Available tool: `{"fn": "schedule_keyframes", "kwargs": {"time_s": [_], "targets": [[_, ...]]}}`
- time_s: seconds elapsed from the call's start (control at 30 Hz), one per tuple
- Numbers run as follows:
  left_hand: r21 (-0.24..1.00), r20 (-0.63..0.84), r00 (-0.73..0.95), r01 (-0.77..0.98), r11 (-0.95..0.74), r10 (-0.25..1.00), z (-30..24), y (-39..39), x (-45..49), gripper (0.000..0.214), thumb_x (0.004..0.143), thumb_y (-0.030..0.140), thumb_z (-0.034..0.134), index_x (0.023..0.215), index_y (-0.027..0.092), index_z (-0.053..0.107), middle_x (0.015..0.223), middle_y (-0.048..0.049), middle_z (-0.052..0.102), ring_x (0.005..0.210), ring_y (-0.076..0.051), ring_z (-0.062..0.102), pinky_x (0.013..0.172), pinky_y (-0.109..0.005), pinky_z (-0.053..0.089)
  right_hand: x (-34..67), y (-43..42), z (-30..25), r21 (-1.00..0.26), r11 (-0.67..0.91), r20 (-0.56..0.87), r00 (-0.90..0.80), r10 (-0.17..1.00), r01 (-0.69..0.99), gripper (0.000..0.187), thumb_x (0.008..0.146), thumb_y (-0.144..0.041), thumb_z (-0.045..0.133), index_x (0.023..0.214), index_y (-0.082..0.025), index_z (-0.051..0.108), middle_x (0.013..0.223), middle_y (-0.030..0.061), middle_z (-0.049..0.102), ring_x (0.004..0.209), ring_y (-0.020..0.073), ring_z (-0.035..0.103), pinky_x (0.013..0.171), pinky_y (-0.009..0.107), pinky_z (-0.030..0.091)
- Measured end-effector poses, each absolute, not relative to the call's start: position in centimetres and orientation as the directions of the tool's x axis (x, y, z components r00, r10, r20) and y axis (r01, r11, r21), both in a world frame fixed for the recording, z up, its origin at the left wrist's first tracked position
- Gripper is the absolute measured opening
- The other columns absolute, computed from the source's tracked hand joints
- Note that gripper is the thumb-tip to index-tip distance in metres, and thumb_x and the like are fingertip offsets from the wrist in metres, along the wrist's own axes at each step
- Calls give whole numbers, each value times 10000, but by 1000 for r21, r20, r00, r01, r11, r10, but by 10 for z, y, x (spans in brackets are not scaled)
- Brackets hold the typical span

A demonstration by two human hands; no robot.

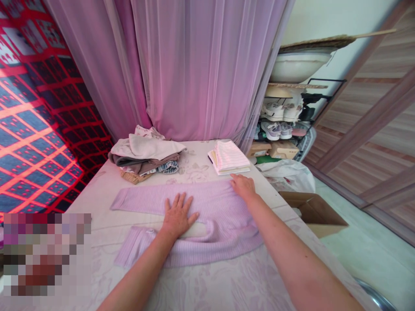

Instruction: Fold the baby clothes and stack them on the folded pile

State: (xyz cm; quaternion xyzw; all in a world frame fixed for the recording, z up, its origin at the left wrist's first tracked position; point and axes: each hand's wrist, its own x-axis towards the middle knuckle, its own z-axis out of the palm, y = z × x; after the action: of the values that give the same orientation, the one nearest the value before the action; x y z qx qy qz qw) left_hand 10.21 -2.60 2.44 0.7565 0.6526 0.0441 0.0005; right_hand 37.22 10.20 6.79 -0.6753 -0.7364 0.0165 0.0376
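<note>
A lilac ribbed garment (207,216) lies spread on a pale flowered table cover (201,280), with two long parts reaching left. My left hand (177,215) rests flat on its middle, fingers spread, holding nothing. My right hand (243,186) lies on the garment's upper right corner, fingers stretched forward and pressing the cloth down. Just beyond my right hand sits a folded white and pink striped cloth (229,157).
A pile of folded clothes (145,154) in beige, brown and white sits at the back left. Pink curtains (194,65) hang behind. An open cardboard box (316,212) stands on the floor to the right, beside a shoe rack (282,121). A red patterned textile (35,129) covers the left.
</note>
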Motion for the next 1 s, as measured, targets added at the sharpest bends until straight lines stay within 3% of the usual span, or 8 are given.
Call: {"fn": "schedule_keyframes", "kwargs": {"time_s": [0.1, 0.17, 0.33, 0.53, 0.63, 0.7, 0.8, 1.0], "targets": [[59, 74, 148, 987, -152, 986, 24, -26, 102, 670, 903, 645, 308, 1462, 280, 367, 1552, -105, 307, 1414, -354, 254, 1091, -646, 134, 371, 116, 68, -71, 94, -7, -95, 995, 993, 244, 856, -362, 550, 1016, -259, 702, 1013, 83, 723, 995, 239, 633, 838, 334, 417], [62, 71, 150, 986, -155, 986, 26, -26, 102, 671, 903, 645, 308, 1460, 276, 370, 1552, -108, 305, 1413, -348, 258, 1090, -646, 138, 368, 121, 65, -70, 66, 5, -66, 998, 995, 241, 884, -350, 503, 964, -245, 705, 978, 88, 728, 972, 225, 644, 821, 318, 419], [53, 51, 146, 987, -149, 988, 30, -27, 104, 664, 906, 634, 314, 1457, 269, 377, 1553, -105, 304, 1413, -345, 261, 1089, -649, 146, 361, 118, 53, -93, -16, 71, 23, 997, 996, 331, 939, -326, 395, 1113, -190, 641, 959, 129, 721, 953, 241, 651, 845, 352, 414], [54, 52, 140, 988, -143, 989, 28, -27, 104, 671, 903, 639, 315, 1461, 271, 373, 1554, -103, 303, 1414, -359, 252, 1094, -646, 136, 360, 94, 58, -151, 57, 96, -43, 994, 987, 416, 931, -291, 406, 1325, -206, 510, 1120, 94, 696, 1060, 220, 614, 926, 334, 394], [55, 52, 138, 988, -141, 989, 29, -26, 104, 672, 903, 641, 312, 1460, 270, 377, 1554, -104, 301, 1416, -363, 249, 1092, -647, 134, 351, 68, 54, -196, 223, 132, -199, 971, 955, 435, 944, -307, 372, 1351, -226, 502, 1355, 79, 567, 1234, 198, 505, 1033, 321, 328], [56, 53, 136, 989, -139, 989, 29, -26, 105, 673, 902, 643, 313, 1460, 271, 377, 1553, -106, 302, 1415, -364, 251, 1091, -647, 133, 342, 52, 46, -199, 332, 108, -316, 943, 922, 470, 948, -384, 361, 1378, -238, 484, 1476, 77, 437, 1362, 224, 360, 1105, 390, 247], [57, 46, 131, 989, -133, 990, 30, -27, 106, 680, 899, 648, 315, 1462, 272, 370, 1555, -106, 297, 1416, -362, 250, 1089, -648, 134, 330, 40, 38, -169, 331, 10, -334, 943, 928, 532, 940, -479, 351, 1421, -266, 430, 1538, 81, 334, 1419, 251, 246, 1130, 501, 161], [112, -8, 123, 986, -121, 992, 42, -22, 102, 630, 897, 618, 368, 1429, 284, 416, 1532, -98, 350, 1393, -339, 302, 1074, -635, 203, 332, 26, 45, -176, 283, -13, -290, 957, 943, 570, 949, -486, 314, 1464, -247, 361, 1566, 104, 262, 1440, 248, 202, 1138, 531, 115]]}}
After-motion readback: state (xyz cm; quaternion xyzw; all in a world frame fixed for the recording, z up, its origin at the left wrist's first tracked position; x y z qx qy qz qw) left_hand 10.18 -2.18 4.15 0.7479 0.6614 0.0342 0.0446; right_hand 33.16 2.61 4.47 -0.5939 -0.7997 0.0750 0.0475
